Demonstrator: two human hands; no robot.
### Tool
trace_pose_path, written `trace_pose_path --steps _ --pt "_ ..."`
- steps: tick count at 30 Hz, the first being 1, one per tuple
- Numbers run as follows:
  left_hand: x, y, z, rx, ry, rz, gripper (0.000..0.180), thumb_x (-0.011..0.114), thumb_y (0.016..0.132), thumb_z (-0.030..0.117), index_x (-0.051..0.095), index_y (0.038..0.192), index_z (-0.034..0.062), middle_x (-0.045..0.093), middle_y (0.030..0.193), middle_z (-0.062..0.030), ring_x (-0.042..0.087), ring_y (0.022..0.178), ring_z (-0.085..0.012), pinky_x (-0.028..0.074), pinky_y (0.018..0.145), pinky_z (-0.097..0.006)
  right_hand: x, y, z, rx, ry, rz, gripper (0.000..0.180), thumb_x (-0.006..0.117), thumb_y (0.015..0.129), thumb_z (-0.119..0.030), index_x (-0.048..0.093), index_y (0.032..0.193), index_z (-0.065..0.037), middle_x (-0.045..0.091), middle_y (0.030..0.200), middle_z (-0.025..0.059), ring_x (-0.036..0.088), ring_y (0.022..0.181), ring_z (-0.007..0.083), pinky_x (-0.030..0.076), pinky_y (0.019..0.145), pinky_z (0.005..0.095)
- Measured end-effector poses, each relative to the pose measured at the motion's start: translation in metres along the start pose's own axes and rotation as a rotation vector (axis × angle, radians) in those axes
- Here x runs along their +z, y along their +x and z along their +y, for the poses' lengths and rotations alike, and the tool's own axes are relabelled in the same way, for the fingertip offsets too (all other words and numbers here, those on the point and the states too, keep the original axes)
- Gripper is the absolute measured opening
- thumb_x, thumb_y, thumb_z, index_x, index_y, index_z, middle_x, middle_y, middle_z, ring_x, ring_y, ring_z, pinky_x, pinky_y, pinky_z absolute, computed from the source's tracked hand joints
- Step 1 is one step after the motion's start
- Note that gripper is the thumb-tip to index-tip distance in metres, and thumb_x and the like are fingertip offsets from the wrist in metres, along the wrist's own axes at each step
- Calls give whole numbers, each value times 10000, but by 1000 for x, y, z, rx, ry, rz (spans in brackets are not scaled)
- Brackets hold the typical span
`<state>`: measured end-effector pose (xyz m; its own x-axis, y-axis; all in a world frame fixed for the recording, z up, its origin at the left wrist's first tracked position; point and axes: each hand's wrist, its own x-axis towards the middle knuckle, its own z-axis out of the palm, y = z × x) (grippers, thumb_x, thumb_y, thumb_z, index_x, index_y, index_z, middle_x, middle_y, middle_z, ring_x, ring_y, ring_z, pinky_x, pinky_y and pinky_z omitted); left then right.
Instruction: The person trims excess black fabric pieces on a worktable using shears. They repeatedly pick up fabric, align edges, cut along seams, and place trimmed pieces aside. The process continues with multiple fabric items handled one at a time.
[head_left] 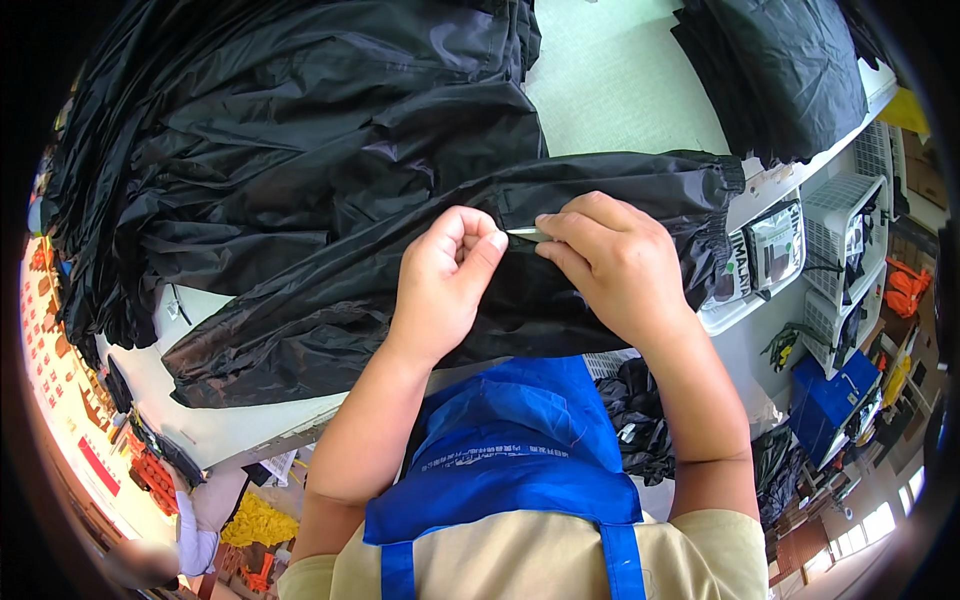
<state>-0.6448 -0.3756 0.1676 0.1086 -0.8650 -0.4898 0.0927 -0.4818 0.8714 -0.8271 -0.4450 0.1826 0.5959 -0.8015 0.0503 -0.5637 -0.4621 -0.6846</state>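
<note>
A black shiny garment point(290, 335) lies stretched across the table edge in front of me, with a gathered elastic end point(712, 215) at its right. My left hand point(440, 285) is closed in a pinch on the garment's fabric, thumb against curled fingers. My right hand point(622, 268) grips a slim silver pointed tool point(526, 232). Its tip reaches the cloth right beside my left thumb. Most of the tool is hidden inside my right fingers, so whether it is snips or tweezers cannot be told.
A large heap of black garments point(320, 90) covers the table's far left. Another folded black stack point(775, 75) sits at the far right of the pale tabletop point(620, 80). White baskets point(840, 215) and a blue box point(832, 405) stand to the right. Another person's sleeve point(195, 535) shows at lower left.
</note>
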Motion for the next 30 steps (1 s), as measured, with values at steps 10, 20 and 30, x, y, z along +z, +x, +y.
trace_pose_path --steps 10,20,30 --pt "-20 14 25 549 1078 231 208 739 762 116 605 909 56 624 929 -111 595 898 -304 430 853 -388 -25 36 16 102 -254 -152 312 703 768 -183 612 1041 -62 638 973 103 652 845 313 528 698 391" --pt "-35 -13 26 594 938 19 293 707 626 12 643 902 88 617 1129 -88 560 1049 -309 450 866 -390 -32 -20 -12 -192 -207 -35 269 711 616 -95 609 865 -95 576 882 38 612 709 220 483 627 338" --pt "-34 -13 10 875 947 44 416 728 619 -37 584 993 76 633 883 -69 601 787 -286 447 689 -398 -40 12 -16 113 -248 -216 454 717 653 -66 556 1076 -92 611 1105 89 649 782 312 526 667 393"
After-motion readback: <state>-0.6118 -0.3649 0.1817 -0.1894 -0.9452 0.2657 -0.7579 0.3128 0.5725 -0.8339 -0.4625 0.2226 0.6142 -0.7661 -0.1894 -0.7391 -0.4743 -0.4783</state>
